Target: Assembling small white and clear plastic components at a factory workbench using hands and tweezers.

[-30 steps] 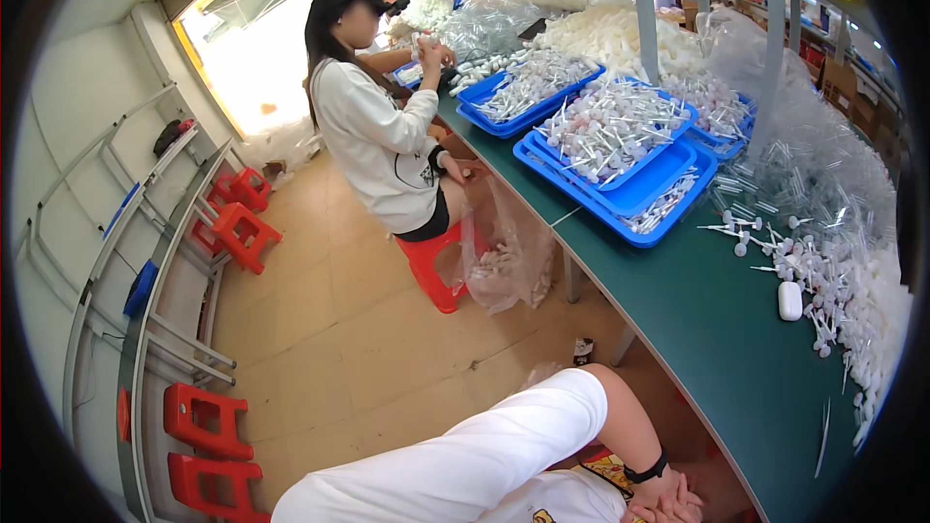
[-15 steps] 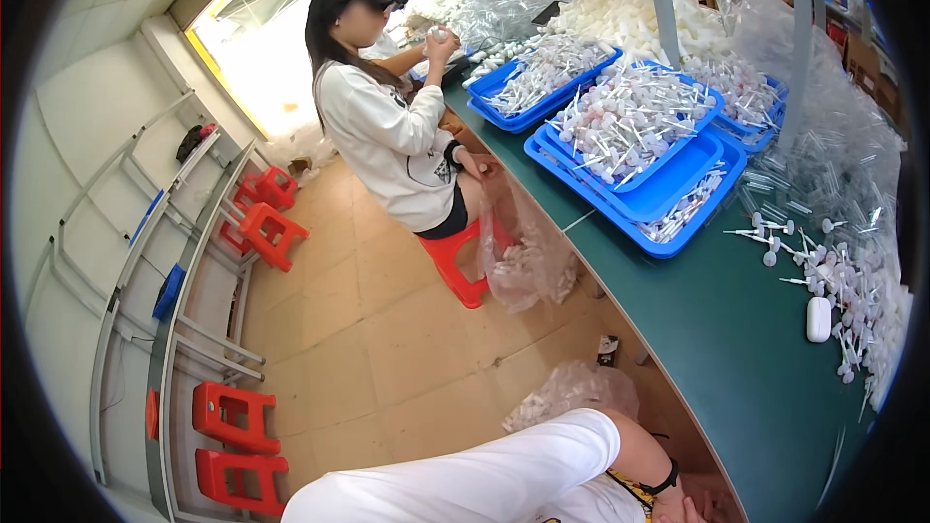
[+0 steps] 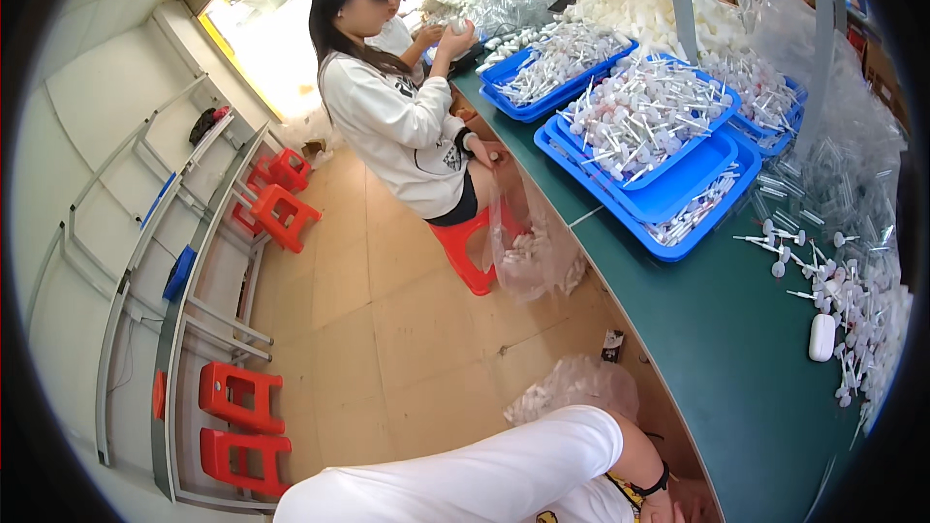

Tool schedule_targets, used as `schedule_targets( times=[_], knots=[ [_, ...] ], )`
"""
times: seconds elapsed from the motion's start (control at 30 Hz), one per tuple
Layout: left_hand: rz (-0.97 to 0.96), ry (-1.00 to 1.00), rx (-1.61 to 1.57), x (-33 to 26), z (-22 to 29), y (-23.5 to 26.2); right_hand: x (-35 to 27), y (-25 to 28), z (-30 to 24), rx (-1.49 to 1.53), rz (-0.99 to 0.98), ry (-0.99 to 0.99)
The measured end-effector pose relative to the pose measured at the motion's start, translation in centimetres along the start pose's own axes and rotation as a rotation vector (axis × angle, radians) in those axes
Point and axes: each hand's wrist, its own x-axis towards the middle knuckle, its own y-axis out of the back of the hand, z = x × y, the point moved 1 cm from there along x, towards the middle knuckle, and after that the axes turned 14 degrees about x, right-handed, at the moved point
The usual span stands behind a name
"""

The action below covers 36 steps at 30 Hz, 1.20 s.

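My left arm, in a white sleeve, bends at the elbow along the bottom of the view. A dark band circles its wrist. Only part of my left hand shows, low beside the table edge; its fingers are cut off by the lower rim, so what they hold cannot be made out. My right hand is out of view. Close to the left arm, a clear bag of small white pieces rests on the floor. The green table stands to the right of the hand.
Blue trays heaped with white-and-clear stick-like parts stand on the table. More loose parts and a white rounded case lie at right. A co-worker sits on a red stool. Other red stools stand along the left.
The whole view has shifted slightly, so table and trays appear a little farther right. My left arm keeps nearly the same pose. The co-worker's raised hand remains near the chest.
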Motion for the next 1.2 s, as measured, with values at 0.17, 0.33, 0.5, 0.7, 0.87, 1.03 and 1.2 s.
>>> schedule_targets(
  times=[0.17, 0.33, 0.5, 0.7, 0.87, 1.03, 1.2],
  knots=[
    [0.017, 0.015, -0.007, -0.4, -0.3, -0.1, 0.1, -0.1, -0.7, -0.069, -0.019, 0.029],
    [0.032, 0.033, -0.012, -0.6, -0.3, -0.5, 0.0, 0.2, -1.9, -0.14, -0.037, 0.056],
    [0.04, 0.058, -0.008, -1.2, -0.1, -0.4, 0.3, 0.5, -2.8, -0.214, -0.05, 0.069],
    [0.05, 0.092, -0.004, -2.4, 0.1, -0.1, 1.2, 0.8, -3.6, -0.304, -0.062, 0.085],
    [0.061, 0.109, -0.004, -3.0, 0.1, 0.2, 1.2, 1.2, -3.8, -0.344, -0.068, 0.09],
    [0.076, 0.126, -0.009, -3.7, 0.2, 0.4, 1.5, 1.2, -3.3, -0.323, -0.04, 0.067],
    [0.086, 0.142, -0.019, -4.2, 0.3, 0.5, 1.7, 1.2, -3.0, -0.296, -0.013, 0.045]
  ],
)
